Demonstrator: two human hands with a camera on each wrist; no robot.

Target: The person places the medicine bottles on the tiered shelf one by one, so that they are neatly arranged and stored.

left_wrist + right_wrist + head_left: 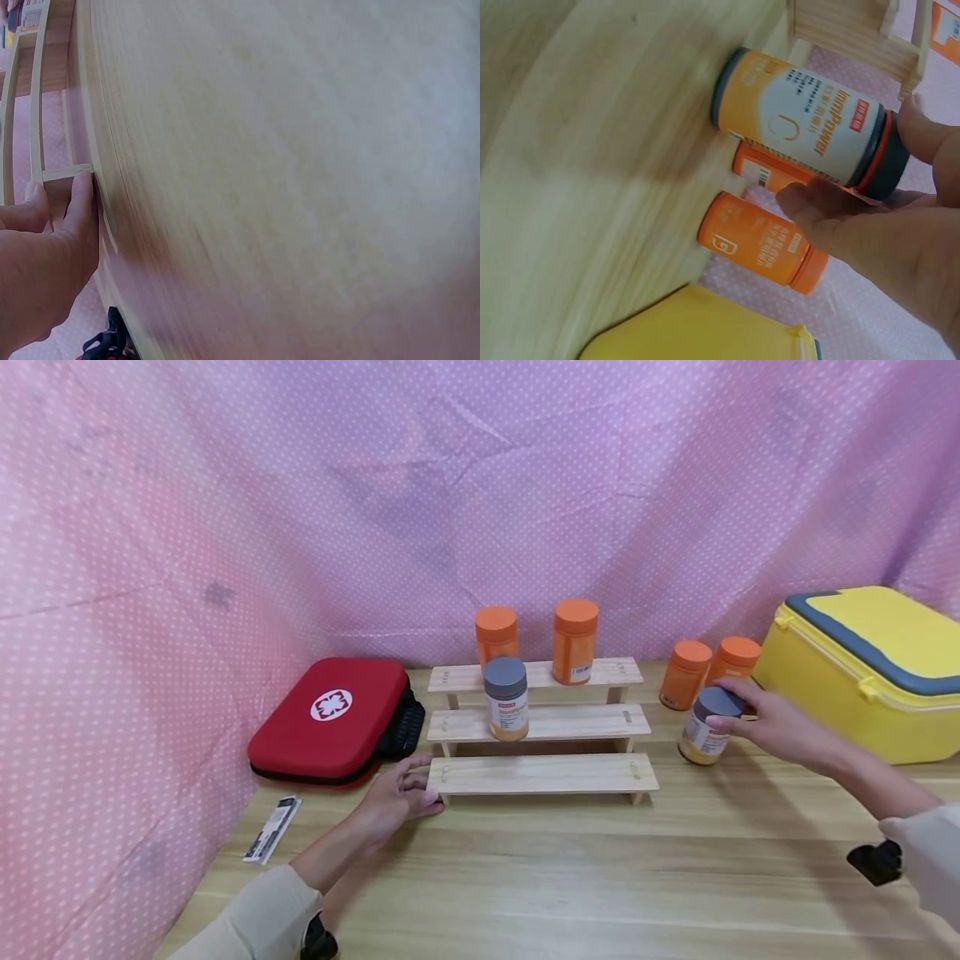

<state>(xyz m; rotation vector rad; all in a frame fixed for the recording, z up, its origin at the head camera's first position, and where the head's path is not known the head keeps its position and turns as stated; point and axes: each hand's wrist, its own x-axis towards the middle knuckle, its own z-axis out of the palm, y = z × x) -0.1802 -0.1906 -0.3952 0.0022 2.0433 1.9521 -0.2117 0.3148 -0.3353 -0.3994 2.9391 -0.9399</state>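
My right hand (780,722) grips a supplement bottle (802,120) by its grey lid, thumb on one side and fingers on the other. The bottle has a white and yellow label and tilts slightly in the head view; whether its base touches the table I cannot tell. At the left end of a three-step wooden rack (540,774), my left hand (393,802) pinches the lowest step's end support (66,178) between thumb and fingers. A matching grey-lidded bottle (507,702) stands on the middle step. Two orange bottles, one left (497,631) and one right (575,643), stand on the top step.
Behind the right hand stand two more orange bottles (684,677), beside a yellow box (832,693) with a grey-edged lid. Left of the rack lies a red first-aid case (330,718), with a slim white packet (272,829) in front. A pink dotted cloth (480,510) hangs behind.
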